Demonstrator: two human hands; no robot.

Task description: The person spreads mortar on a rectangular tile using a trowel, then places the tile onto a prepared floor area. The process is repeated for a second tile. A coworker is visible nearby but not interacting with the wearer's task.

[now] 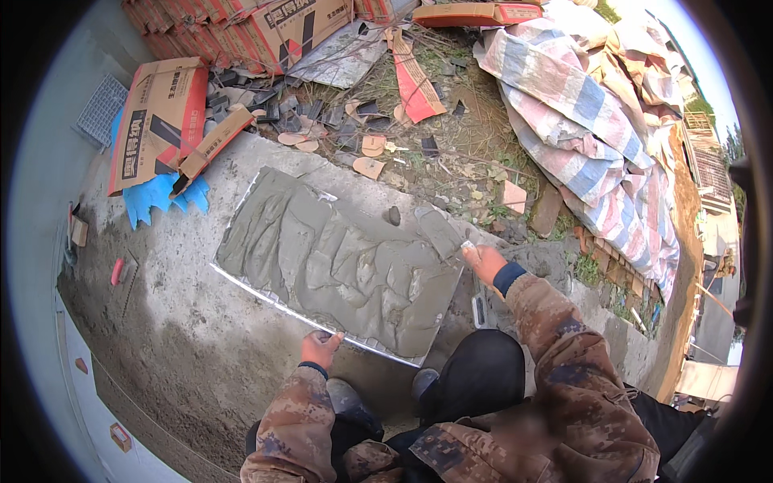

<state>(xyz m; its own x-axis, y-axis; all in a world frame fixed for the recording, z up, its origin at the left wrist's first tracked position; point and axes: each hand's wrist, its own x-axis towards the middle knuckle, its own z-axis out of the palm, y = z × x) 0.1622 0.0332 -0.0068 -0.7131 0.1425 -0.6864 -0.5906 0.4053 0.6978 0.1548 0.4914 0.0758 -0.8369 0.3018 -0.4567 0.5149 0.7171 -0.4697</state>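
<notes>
A rectangular board or tile point(326, 266) lies on the concrete, covered in thick, ridged grey mortar, with a white edge along its near side. My left hand point(320, 348) is closed on that near edge, left of centre. My right hand point(485, 262) grips the handle of a mortar-coated trowel point(439, 233), whose blade is at the board's far right corner. A small dark lump point(393, 216) lies just beyond the board. A grey-and-white tool point(481, 310) lies on the ground below my right hand.
Cardboard boxes point(161, 109) and blue plastic point(165, 201) lie at back left. A red-handled notched trowel point(119, 272) is at left, beside a pale wall point(36, 241). Broken tile scraps point(372, 145) cover the dirt behind; striped tarpaulin point(572, 137) heaps over the right side.
</notes>
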